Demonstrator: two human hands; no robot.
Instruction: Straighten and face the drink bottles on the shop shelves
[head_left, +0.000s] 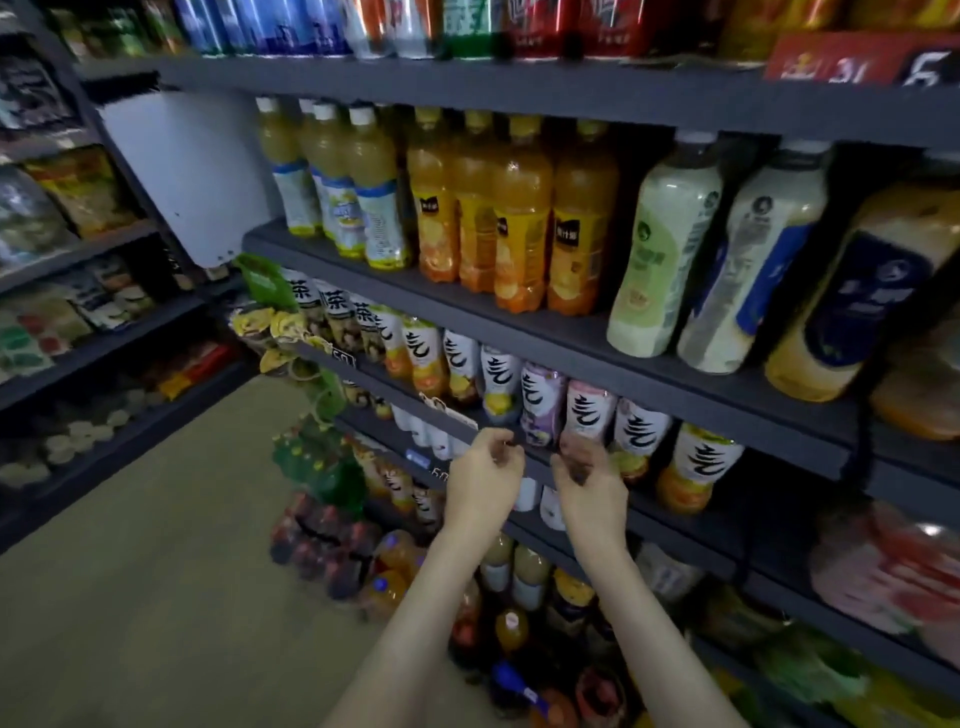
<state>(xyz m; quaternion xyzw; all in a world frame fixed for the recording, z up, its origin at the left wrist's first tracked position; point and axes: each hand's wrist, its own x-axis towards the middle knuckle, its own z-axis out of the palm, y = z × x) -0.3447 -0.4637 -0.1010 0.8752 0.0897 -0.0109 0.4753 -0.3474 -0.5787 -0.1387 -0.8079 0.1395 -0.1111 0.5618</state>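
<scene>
A row of white-labelled drink bottles (540, 400) with black brush characters stands along a dark shelf (649, 512) at mid height. My left hand (483, 480) hovers at the shelf's front edge, below the purple bottle (542, 408), fingers loosely curled and holding nothing. My right hand (589, 480) sits just in front of the pink bottle (587, 410), fingers loosely curled, apparently empty. An orange-based bottle (698, 467) stands to the right of my hands. Above, orange juice bottles (519, 218) and pale yellow bottles (358, 192) line a higher shelf.
Large pale bottles (670, 249) lean on the upper shelf at right. Cans (467, 26) fill the top shelf. Snack bags (78, 192) sit on the left rack. Shrink-wrapped bottle packs (322, 551) stand on the beige floor (156, 571) by the shelf base.
</scene>
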